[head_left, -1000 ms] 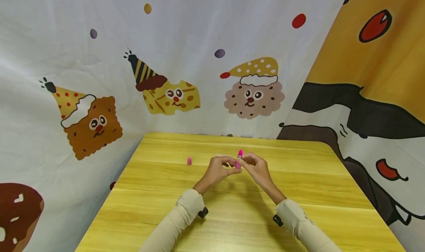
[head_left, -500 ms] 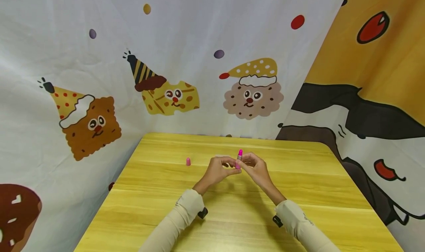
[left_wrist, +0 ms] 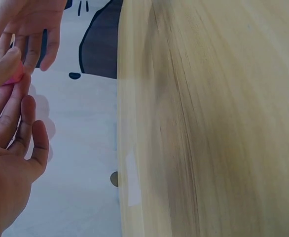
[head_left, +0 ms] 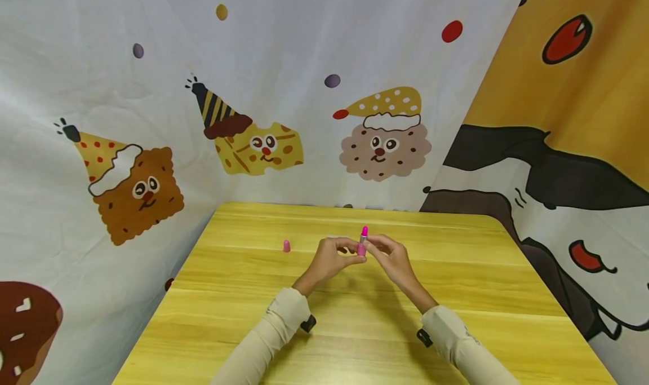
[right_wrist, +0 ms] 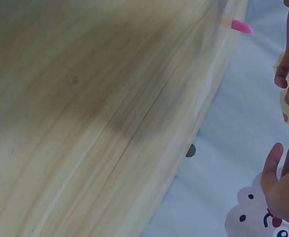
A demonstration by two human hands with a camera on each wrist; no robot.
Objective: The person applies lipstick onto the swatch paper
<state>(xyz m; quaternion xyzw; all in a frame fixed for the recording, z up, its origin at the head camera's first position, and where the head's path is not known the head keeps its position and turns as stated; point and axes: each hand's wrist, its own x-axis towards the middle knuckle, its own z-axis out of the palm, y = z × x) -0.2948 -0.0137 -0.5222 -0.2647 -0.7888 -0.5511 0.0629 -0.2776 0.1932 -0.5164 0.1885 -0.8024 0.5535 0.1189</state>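
Note:
An uncapped lipstick (head_left: 363, 239) stands nearly upright above the table, its bright pink tip and silver collar showing at the top. The left hand (head_left: 327, 259) pinches its pink base between thumb and fingers; the left wrist view shows part of that base (left_wrist: 17, 76) under the thumb. From the other side, the right hand (head_left: 394, 259) holds the lipstick near the collar with thumb and fingers. In the right wrist view the right hand (right_wrist: 287, 190) is cut off by the frame edge, and its grip is out of sight. The pink cap (head_left: 287, 246) stands on the table left of the hands.
The wood-patterned table (head_left: 243, 328) reaches back to a white curtain (head_left: 284, 52) printed with cartoon food. A pale strip (left_wrist: 133, 180) lies near the table's far edge, behind the hands.
Both hands keep hold of the lipstick with little visible movement. The whole head view has shifted slightly, so the cap and curtain prints appear a bit further left.

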